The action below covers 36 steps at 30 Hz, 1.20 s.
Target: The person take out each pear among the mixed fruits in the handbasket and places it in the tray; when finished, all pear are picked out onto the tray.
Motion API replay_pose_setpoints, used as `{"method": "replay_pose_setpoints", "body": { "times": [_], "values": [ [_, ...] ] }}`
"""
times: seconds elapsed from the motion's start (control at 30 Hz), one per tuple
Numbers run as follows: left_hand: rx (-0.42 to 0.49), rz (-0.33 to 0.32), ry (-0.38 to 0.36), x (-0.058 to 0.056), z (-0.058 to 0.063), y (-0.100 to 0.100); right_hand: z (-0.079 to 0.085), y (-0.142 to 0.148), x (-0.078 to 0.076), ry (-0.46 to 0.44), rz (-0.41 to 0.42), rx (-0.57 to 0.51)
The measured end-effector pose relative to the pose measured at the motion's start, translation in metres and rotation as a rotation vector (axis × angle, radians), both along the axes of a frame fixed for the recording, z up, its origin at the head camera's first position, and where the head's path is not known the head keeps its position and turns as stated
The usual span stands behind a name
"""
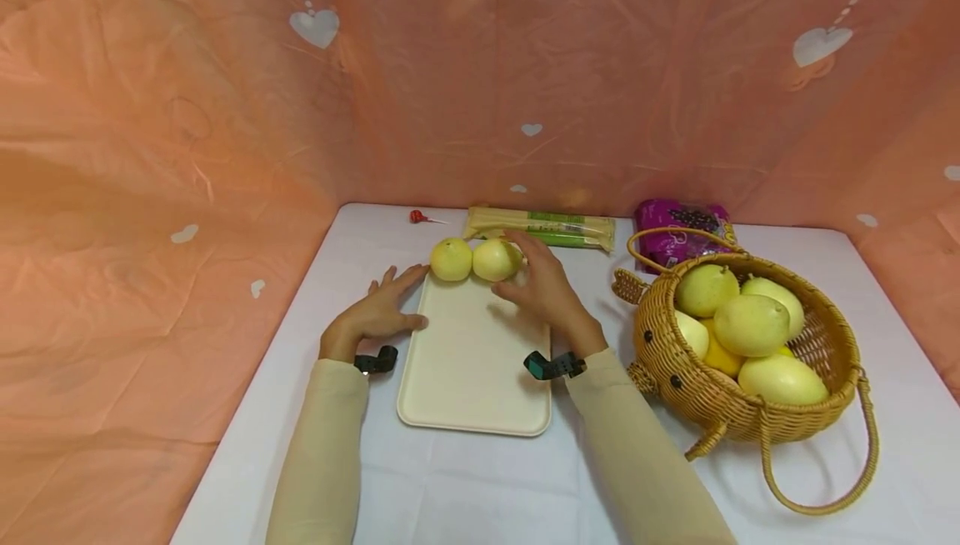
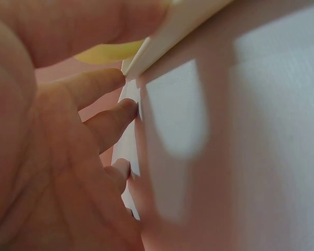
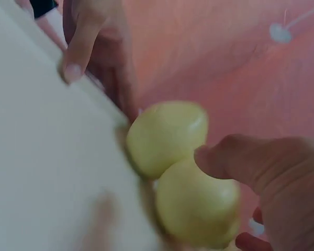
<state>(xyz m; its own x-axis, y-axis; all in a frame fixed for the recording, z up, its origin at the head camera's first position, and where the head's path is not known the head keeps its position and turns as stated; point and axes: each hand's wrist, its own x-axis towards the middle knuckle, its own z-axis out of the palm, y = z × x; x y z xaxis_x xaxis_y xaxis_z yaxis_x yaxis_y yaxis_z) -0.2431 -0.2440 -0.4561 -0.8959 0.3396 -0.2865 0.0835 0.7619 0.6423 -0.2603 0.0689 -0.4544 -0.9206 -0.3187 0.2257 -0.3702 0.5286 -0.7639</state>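
Two pale yellow pears sit side by side at the far end of a cream rectangular tray (image 1: 474, 362): a left pear (image 1: 452, 260) and a right pear (image 1: 495, 260). My right hand (image 1: 546, 287) curves loosely about the right pear. In the right wrist view one fingertip (image 3: 206, 159) overlaps that pear, and the thumb is not seen pressing it. My left hand (image 1: 378, 309) lies along the tray's left edge, its thumb at the rim and its fingers spread; the left wrist view shows these fingers (image 2: 112, 125) fairly straight.
On the right stands a wicker basket (image 1: 690, 378) with animal eyes and looped handles, holding several pears (image 1: 752, 324). Along the back lie a red lollipop (image 1: 417, 217), a long green-and-cream packet (image 1: 555, 228) and a purple packet (image 1: 667, 232). A pink-orange curtain (image 1: 480, 70) hangs behind.
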Motion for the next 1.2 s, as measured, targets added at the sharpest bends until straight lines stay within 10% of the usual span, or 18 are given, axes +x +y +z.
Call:
{"method": "replay_pose_setpoints", "body": {
  "times": [0.6, 1.2],
  "values": [
    [-0.004, -0.010, 0.003, 0.001, -0.004, -0.003, 0.076, 0.036, 0.095, -0.076, 0.212, -0.417],
    [0.002, -0.042, 0.024, -0.003, 0.000, -0.001, 0.113, 0.194, 0.192, -0.023, 0.062, -0.373]
  ]
}}
